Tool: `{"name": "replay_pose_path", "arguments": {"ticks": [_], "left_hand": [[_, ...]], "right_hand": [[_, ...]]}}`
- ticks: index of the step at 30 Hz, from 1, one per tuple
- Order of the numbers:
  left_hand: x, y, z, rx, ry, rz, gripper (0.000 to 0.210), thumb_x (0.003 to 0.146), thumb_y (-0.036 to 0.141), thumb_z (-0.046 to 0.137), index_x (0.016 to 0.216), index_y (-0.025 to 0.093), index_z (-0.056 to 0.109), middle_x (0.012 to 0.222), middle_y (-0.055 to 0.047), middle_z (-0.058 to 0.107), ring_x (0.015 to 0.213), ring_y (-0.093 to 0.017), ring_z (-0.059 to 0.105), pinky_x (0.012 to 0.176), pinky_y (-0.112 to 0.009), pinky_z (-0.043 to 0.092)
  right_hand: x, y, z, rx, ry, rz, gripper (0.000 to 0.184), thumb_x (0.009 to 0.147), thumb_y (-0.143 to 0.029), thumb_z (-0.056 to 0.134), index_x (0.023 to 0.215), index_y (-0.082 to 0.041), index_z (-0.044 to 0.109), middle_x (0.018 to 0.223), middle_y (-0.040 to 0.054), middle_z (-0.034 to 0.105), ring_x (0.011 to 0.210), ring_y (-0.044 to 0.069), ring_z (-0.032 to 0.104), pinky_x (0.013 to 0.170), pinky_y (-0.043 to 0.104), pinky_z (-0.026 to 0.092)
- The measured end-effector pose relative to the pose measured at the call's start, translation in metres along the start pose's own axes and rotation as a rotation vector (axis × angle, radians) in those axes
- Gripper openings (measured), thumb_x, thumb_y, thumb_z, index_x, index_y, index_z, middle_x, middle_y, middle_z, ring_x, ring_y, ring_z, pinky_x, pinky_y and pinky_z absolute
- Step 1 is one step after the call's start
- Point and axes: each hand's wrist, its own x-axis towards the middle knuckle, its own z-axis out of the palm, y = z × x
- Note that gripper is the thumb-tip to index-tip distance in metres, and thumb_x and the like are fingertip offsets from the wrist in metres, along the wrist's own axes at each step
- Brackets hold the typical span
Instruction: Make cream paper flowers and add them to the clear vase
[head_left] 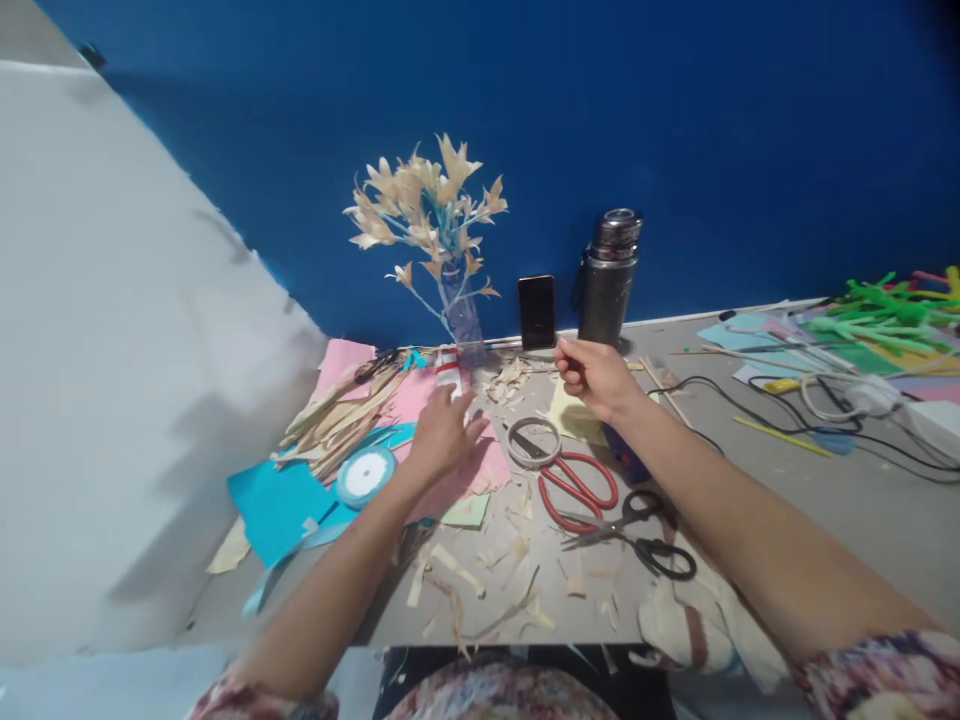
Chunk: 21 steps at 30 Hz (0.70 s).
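Observation:
My left hand point(446, 432) is over pink paper point(491, 462), its fingers apart and pointing away from me. Just beyond its fingertips lies a red and white tube-like item point(448, 366); whether they touch it I cannot tell. My right hand point(596, 378) is raised with the fingers curled into a pinch, and anything between them is too small to see. Behind the hands, pale flowers point(424, 195) on light blue stems stand in a clear plastic bottle point(463, 315). Red-handled scissors point(577, 490), black-handled scissors point(637, 535) and a roll of tape point(534, 442) lie between my forearms.
A phone point(536, 312) and a dark flask point(611, 280) stand against the blue wall. Dried strips point(349, 410) and a blue ribbon spool point(365, 475) lie at left. Black cables point(795, 410) and green pipe cleaners point(885, 315) are at right. Scraps litter the table.

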Motion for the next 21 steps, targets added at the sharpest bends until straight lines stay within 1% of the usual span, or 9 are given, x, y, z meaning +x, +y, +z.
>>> {"name": "replay_pose_path", "arguments": {"ticks": [2,4,6,9,10,12,13,16,21], "left_hand": [[0.003,-0.006,0.006,0.115,-0.067,0.037,0.030,0.087,0.037,0.057,0.112,0.022,0.067,0.134,-0.017,0.054,0.133,-0.037,0.039,0.102,-0.050,0.035],[0.006,-0.017,0.007,0.200,-0.087,0.007,0.023,0.088,0.034,0.055,0.103,0.022,0.069,0.131,-0.017,0.055,0.134,-0.038,0.036,0.103,-0.053,0.032],[0.009,-0.031,0.002,0.227,-0.060,-0.072,0.020,0.088,0.029,0.054,0.098,0.021,0.069,0.124,-0.018,0.058,0.130,-0.038,0.041,0.101,-0.053,0.033],[0.012,-0.042,-0.015,0.163,-0.051,-0.120,0.018,0.087,0.026,0.053,0.087,0.019,0.070,0.100,-0.017,0.065,0.108,-0.034,0.055,0.090,-0.043,0.041],[0.012,-0.041,-0.022,0.150,-0.019,-0.111,0.021,0.088,0.026,0.050,0.085,0.018,0.069,0.097,-0.016,0.065,0.104,-0.032,0.056,0.088,-0.041,0.042],[0.012,-0.030,-0.033,0.034,0.182,-0.086,0.022,0.089,0.025,0.047,0.083,0.019,0.067,0.090,-0.013,0.066,0.095,-0.028,0.059,0.083,-0.036,0.042],[0.011,-0.023,-0.037,-0.054,0.213,-0.083,0.022,0.090,0.027,0.046,0.083,0.020,0.066,0.084,-0.009,0.066,0.084,-0.025,0.059,0.077,-0.034,0.041],[0.009,-0.006,-0.041,-0.275,0.174,-0.119,0.024,0.090,0.030,0.046,0.074,0.022,0.061,0.064,-0.001,0.059,0.063,-0.019,0.054,0.062,-0.030,0.036],[0.012,-0.009,-0.026,-0.404,0.115,-0.163,0.032,0.089,0.034,0.045,0.059,0.022,0.051,0.056,0.000,0.052,0.057,-0.018,0.050,0.057,-0.029,0.032]], "right_hand": [[0.002,0.003,-0.003,-0.039,-0.002,0.010,0.029,0.078,-0.037,0.078,0.070,-0.014,0.061,0.058,-0.0029,0.054,0.041,0.001,0.039,0.034,0.011,0.026],[0.004,0.005,-0.006,-0.058,-0.007,0.017,0.030,0.076,-0.038,0.079,0.070,-0.015,0.061,0.059,-0.0028,0.054,0.041,0.002,0.040,0.034,0.011,0.026],[0.006,0.006,-0.009,-0.066,-0.010,0.025,0.030,0.076,-0.037,0.079,0.070,-0.015,0.061,0.058,-0.0026,0.054,0.041,0.002,0.040,0.034,0.010,0.026],[0.007,0.004,-0.010,-0.066,0.009,0.034,0.029,0.077,-0.036,0.079,0.070,-0.014,0.061,0.058,-0.0025,0.054,0.041,0.002,0.040,0.034,0.010,0.027],[0.007,0.002,-0.011,-0.064,0.021,0.032,0.028,0.077,-0.035,0.078,0.070,-0.014,0.061,0.058,-0.0024,0.055,0.041,0.001,0.040,0.034,0.010,0.027],[0.007,-0.001,-0.012,-0.059,0.043,0.021,0.027,0.078,-0.033,0.077,0.070,-0.014,0.062,0.059,-0.0021,0.055,0.041,0.001,0.040,0.034,0.010,0.027],[0.007,-0.003,-0.012,-0.057,0.051,0.015,0.026,0.079,-0.032,0.077,0.070,-0.014,0.062,0.060,-0.0021,0.056,0.041,0.001,0.040,0.034,0.010,0.027],[0.006,-0.006,-0.013,-0.055,0.062,0.003,0.026,0.079,-0.032,0.077,0.070,-0.014,0.061,0.059,-0.0026,0.055,0.041,0.001,0.039,0.034,0.010,0.026],[0.004,-0.010,-0.012,-0.099,0.039,-0.056,0.032,0.079,-0.041,0.077,0.070,-0.015,0.061,0.059,-0.0019,0.056,0.041,0.002,0.040,0.034,0.012,0.027]]}}
